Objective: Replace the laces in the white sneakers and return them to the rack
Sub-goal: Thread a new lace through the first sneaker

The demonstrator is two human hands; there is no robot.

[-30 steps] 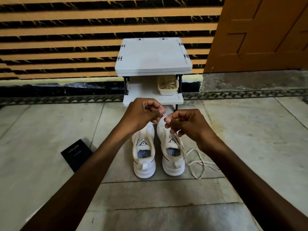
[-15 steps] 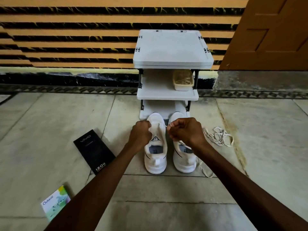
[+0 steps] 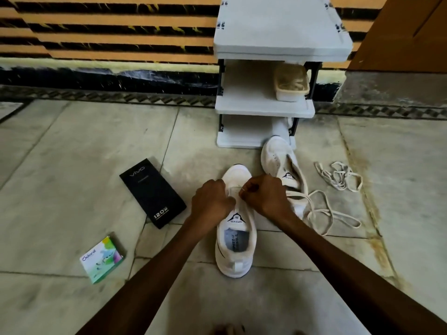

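Pale stone floor tiles are seen, with the near sneaker point(image 3: 236, 259) stood at the centre, its long axis laid from 6 to 12 o'clock and its toe pointed at the white shoe rack point(image 3: 263, 110). The tip of the white lace point(image 3: 298, 194) is pinched by the right hand point(image 3: 264, 198) over the front eyelets, while the left hand point(image 3: 210, 201) is curled beside it and what is gripped there cannot be told. The eyelet could be missed if the upper is not kept steady, and the slack trailed at 3 o'clock could be tangled on the second sneaker point(image 3: 278, 160).
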